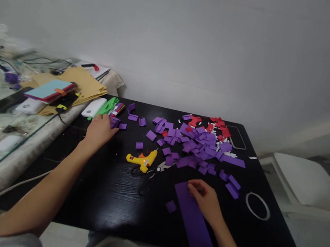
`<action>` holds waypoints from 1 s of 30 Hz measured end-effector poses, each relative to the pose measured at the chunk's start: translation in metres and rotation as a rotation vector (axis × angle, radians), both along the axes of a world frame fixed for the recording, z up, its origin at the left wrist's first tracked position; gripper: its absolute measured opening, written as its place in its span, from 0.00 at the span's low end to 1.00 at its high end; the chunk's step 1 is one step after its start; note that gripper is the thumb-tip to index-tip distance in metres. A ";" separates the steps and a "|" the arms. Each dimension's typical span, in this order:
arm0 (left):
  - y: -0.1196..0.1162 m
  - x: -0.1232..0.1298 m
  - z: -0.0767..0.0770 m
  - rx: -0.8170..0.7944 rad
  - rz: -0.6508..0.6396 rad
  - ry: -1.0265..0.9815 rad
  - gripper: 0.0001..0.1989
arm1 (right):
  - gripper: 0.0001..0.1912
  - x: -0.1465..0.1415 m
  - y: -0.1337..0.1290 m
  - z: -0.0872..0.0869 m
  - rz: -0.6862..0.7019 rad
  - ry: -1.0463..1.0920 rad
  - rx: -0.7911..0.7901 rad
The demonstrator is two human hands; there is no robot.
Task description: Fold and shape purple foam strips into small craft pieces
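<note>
My right hand (204,197) pinches the upper end of a long purple strip (195,228), which lies slanted over the table's front edge. My left hand (100,129) is at the back left, on or beside some small purple pieces (115,122); whether it grips any is hidden. Just behind it are green strips (110,106) and a white box-like item (93,107). Between my hands lie a yellow glue gun (142,159) and scissors (159,169). A small purple square (171,206) rests left of the strip.
Many purple pieces (198,144) are heaped on the black table (97,199), with red scraps (219,124) behind them. A tape-like ring (258,206) lies at the right. Brown envelopes (82,82) and a cluttered glass-topped table stand left, a white chair (303,178) right.
</note>
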State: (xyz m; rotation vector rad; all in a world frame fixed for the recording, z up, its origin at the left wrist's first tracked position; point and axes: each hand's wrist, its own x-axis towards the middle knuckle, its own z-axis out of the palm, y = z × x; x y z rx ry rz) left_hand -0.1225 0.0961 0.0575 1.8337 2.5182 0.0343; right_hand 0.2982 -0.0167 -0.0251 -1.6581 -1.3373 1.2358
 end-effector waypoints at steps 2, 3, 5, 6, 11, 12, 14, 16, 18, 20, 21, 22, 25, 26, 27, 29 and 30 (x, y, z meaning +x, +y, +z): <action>-0.021 0.011 -0.002 0.154 -0.075 -0.125 0.07 | 0.24 -0.001 -0.007 0.002 -0.010 -0.012 0.050; -0.034 0.018 -0.005 0.210 -0.077 -0.215 0.10 | 0.23 -0.001 -0.012 0.003 -0.024 -0.023 0.082; -0.062 0.032 -0.016 0.335 -0.096 -0.450 0.22 | 0.20 0.000 -0.022 0.005 -0.039 -0.087 0.168; -0.075 0.039 -0.023 0.371 -0.121 -0.601 0.25 | 0.18 0.001 -0.027 0.005 -0.033 -0.144 0.226; -0.126 0.060 -0.064 0.423 -0.074 -1.008 0.30 | 0.17 0.009 -0.048 -0.005 0.082 -0.484 0.508; -0.132 0.061 -0.071 0.417 -0.061 -1.044 0.31 | 0.20 0.009 -0.052 -0.009 0.104 -0.552 0.527; -0.141 0.061 -0.081 0.400 -0.038 -1.129 0.30 | 0.26 0.007 -0.060 -0.017 0.153 -0.690 0.532; -0.150 0.060 -0.087 0.370 -0.026 -1.238 0.30 | 0.32 0.003 -0.067 -0.026 0.190 -0.810 0.501; -0.158 0.061 -0.090 0.330 -0.023 -1.354 0.29 | 0.35 -0.003 -0.072 -0.032 0.214 -0.891 0.463; -0.166 0.062 -0.091 0.289 -0.036 -1.458 0.28 | 0.34 -0.007 -0.075 -0.036 0.227 -0.940 0.440; -0.170 0.063 -0.091 0.277 -0.048 -1.502 0.27 | 0.34 -0.008 -0.075 -0.037 0.229 -0.955 0.434; -0.173 0.063 -0.090 0.274 -0.061 -1.540 0.26 | 0.34 -0.009 -0.075 -0.038 0.229 -0.965 0.430; -0.178 0.060 -0.091 0.326 -0.091 -1.624 0.19 | 0.33 -0.009 -0.073 -0.038 0.226 -0.972 0.427; -0.177 0.059 -0.092 0.352 -0.093 -1.643 0.16 | 0.33 -0.008 -0.072 -0.039 0.225 -0.972 0.425; -0.176 0.058 -0.094 0.376 -0.089 -1.656 0.12 | 0.34 -0.008 -0.072 -0.039 0.222 -0.972 0.422; -0.174 0.056 -0.098 0.414 -0.071 -1.668 0.08 | 0.33 -0.007 -0.071 -0.040 0.213 -0.972 0.422; -0.173 0.055 -0.101 0.426 -0.061 -1.668 0.06 | 0.33 -0.007 -0.071 -0.041 0.208 -0.972 0.426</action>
